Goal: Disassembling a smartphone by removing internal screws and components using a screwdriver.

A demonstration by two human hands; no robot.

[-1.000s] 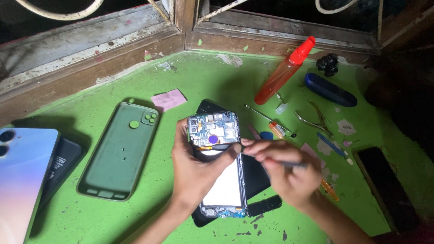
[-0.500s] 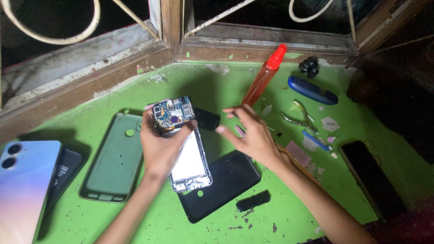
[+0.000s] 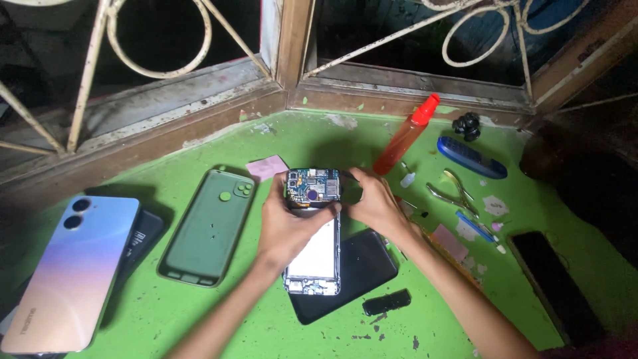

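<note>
An opened phone with its back off lies lifted at its top end, circuit board showing. My left hand grips the phone's upper left side. My right hand touches its upper right edge; whether it holds a tool is hidden. Under the phone lies a black rectangular piece. A small black part rests beside it on the green table.
A green phone case and a blue-pink phone back lie at left. A red squeeze bottle, blue oblong tool, pliers, a screwdriver and a dark phone lie at right. Window grilles stand behind.
My right hand came back from the table's right side to the phone's top edge. The left hand keeps hold of the phone; the view has shifted.
</note>
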